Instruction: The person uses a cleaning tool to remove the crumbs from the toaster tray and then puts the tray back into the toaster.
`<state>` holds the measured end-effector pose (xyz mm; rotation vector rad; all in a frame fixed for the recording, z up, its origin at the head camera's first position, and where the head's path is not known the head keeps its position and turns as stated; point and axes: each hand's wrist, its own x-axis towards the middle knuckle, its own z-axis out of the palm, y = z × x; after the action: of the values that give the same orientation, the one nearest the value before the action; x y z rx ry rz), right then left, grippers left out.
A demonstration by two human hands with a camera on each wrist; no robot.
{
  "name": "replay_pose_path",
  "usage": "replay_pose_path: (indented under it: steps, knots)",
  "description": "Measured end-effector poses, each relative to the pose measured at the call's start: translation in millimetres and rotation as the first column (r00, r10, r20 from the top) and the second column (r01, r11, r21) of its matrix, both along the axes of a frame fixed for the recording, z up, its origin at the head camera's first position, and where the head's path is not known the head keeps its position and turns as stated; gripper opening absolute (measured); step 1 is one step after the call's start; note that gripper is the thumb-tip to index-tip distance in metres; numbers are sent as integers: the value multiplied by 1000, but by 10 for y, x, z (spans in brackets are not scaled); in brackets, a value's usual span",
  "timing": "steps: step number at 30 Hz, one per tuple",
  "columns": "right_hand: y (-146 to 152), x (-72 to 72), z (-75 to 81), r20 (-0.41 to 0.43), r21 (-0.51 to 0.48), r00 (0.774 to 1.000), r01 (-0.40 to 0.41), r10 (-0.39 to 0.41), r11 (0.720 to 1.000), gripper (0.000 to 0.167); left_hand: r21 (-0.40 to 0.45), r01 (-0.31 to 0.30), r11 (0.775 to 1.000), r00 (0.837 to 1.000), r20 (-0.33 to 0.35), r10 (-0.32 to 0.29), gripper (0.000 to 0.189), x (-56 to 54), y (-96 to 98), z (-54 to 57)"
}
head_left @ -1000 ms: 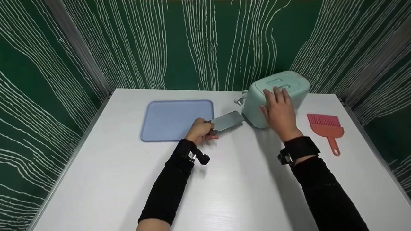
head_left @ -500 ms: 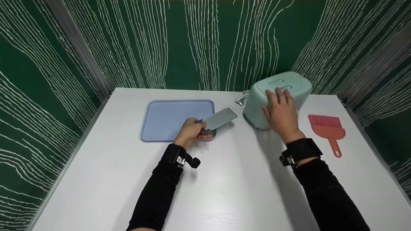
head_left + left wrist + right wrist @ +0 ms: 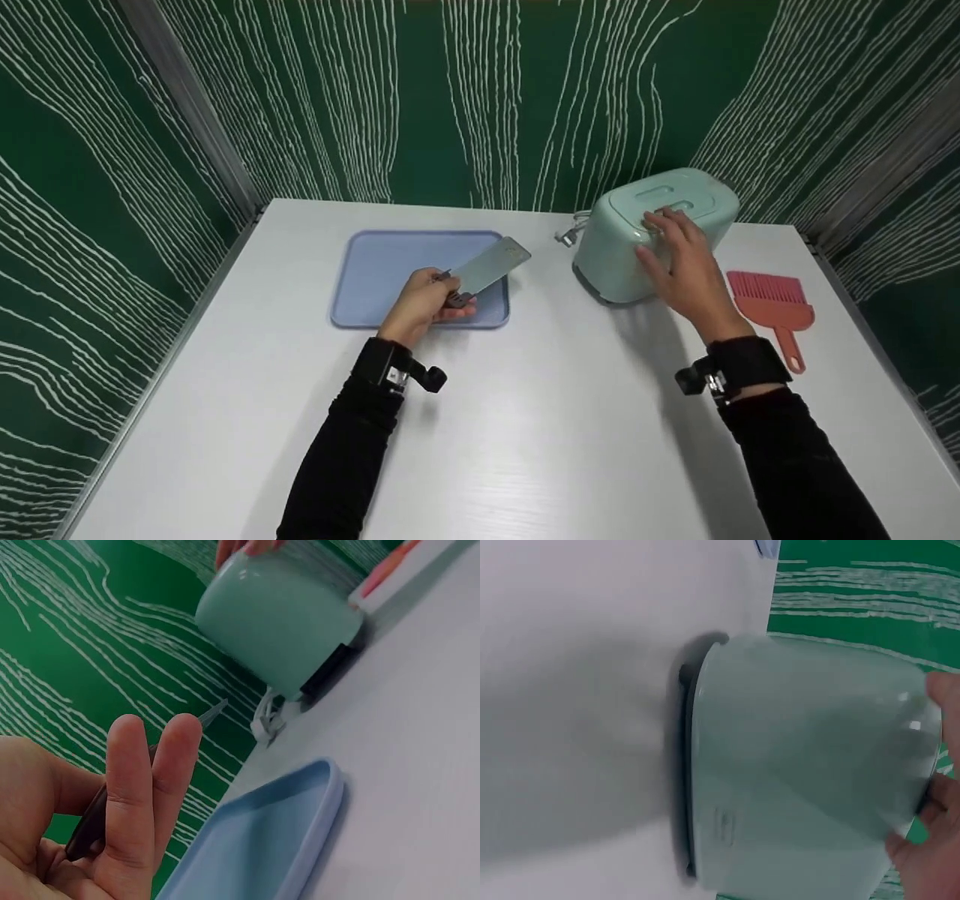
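In the head view my left hand [image 3: 424, 304] pinches the dark end of a metal toaster crumb tray [image 3: 491, 264], thumb on top. The crumb tray slants up and right over the right part of a blue serving tray [image 3: 397, 270]; small marks show near its far end. In the left wrist view two fingers [image 3: 129, 787] extend in front of the dark grip. My right hand [image 3: 690, 274] is at the near top edge of a mint-green toaster [image 3: 615, 247], fingers spread and loosely bent. The right wrist view shows the fingertips at the toaster's upper edge.
A red dustpan-shaped piece with a pink-bristled brush [image 3: 769, 289] lies right of the toaster. The toaster's plug and cord [image 3: 571, 234] lie at its back left. Green walls with white lines enclose the white table [image 3: 510, 420].
My left hand has carried the crumb tray leftward, away from the toaster and over the blue tray. My right hand has shifted slightly right along the toaster's top edge.
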<state>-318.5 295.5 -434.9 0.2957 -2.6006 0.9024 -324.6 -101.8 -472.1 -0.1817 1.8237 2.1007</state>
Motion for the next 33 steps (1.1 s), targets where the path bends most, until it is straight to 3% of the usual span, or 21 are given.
replay_pose_path:
  steps: [3, 6, 10, 13, 17, 22, 25, 29, 33]
  knots:
    - [180, 35, -12, -73, -67, 995, 58, -63, 996, 45, 1, -18, 1000, 1000, -8, 18, 20, 2, -92, 27]
    - [420, 87, -82, -102, -118, 977, 176, -188, 977, 40, -6, -31, 1000, 999, -13, 31, 19, 7, -177, 47]
    - [819, 193, -206, 42, -107, 940, 342, -340, 933, 44, -14, -46, 999, 999, -14, 45, 19, 12, -278, 59]
    - [1113, 278, -308, 205, -27, 892, 417, -403, 908, 52, -22, -53, 998, 998, -20, 53, 19, 15, -345, 55]
    - [1418, 401, -474, 365, 85, 816, 450, -448, 889, 66, -32, -64, 997, 998, -22, 63, 20, 23, -420, 34]
    - [1611, 519, -655, 495, 190, 719, 459, -489, 868, 84, -32, -65, 997, 998, -15, 65, 17, 38, -468, 20]
    - [1652, 528, -726, 506, 210, 700, 465, -503, 860, 87, -26, -73, 997, 997, -13, 73, 15, 42, -481, 21]
    - [1697, 534, -768, 492, 184, 706, 488, -509, 854, 82, -18, -79, 997, 997, -12, 79, 13, 51, -503, 25]
    - [1748, 557, -731, 529, 173, 669, 517, -522, 838, 84, -11, -81, 997, 997, -15, 81, 13, 67, -527, 30]
